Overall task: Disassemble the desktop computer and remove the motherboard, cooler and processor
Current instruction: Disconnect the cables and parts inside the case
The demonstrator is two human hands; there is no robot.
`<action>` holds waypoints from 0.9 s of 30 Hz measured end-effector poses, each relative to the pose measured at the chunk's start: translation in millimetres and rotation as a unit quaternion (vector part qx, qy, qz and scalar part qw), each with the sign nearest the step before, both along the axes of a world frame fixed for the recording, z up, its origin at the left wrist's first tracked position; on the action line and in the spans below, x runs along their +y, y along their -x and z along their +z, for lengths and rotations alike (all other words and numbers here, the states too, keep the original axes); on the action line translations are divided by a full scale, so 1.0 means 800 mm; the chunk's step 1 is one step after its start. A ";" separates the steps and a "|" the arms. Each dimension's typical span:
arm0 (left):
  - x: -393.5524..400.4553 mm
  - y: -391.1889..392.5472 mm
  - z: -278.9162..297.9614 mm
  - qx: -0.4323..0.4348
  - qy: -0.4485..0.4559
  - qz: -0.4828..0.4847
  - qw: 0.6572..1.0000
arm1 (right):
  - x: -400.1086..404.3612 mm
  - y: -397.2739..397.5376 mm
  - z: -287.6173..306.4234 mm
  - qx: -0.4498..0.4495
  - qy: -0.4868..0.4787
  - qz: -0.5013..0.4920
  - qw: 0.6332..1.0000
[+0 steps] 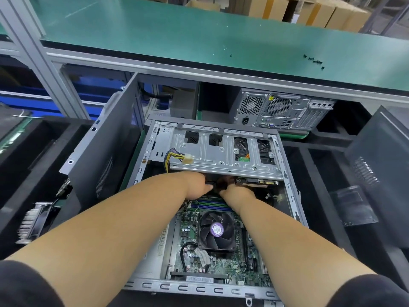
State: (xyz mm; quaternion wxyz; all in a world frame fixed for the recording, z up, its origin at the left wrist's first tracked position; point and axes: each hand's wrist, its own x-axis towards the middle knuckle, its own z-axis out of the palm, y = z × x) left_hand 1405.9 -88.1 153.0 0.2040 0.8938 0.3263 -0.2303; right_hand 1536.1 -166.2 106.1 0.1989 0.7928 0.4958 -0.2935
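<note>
Fingers of both hands are tucked under the edge of the metal drive cage (223, 151), so whether each grip is spread, pressed together or pinching a cable cannot be told. The left hand (198, 185) and the right hand (236, 192) lie close together at the far end of the motherboard (212, 251), the left a little further in. From there the board runs back toward the person, its long axis along the open case (199, 289), with the cooler (217, 231) sitting on it just behind the wrists, a shade nearer the right forearm. The processor is not visible; presumably it lies under the cooler. A loose yellow-and-black cable plug (188, 158) hangs over the cage beyond the left hand. Judging by this, cables at the far end must come free first. The case lies below the green tabletop (199, 41).
</note>
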 end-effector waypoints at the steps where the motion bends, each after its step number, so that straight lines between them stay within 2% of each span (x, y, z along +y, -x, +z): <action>1: 0.000 0.000 0.000 -0.001 -0.003 0.002 1.000 | -0.001 0.000 -0.001 0.007 -0.014 -0.015 1.000; 5: 0.001 0.001 -0.002 0.011 -0.022 -0.016 1.000 | -0.003 0.001 -0.004 0.029 -0.087 -0.103 0.990; 11: 0.006 0.001 -0.012 0.044 -0.033 0.001 0.998 | -0.007 0.007 -0.005 0.018 -0.111 -0.113 0.987; 14: 0.005 0.002 -0.013 0.028 -0.040 0.007 0.999 | -0.008 0.007 -0.007 0.018 -0.124 -0.116 0.985; 27: 0.002 0.002 -0.011 0.031 -0.068 -0.037 0.996 | -0.008 0.005 -0.011 0.017 -0.136 -0.135 0.981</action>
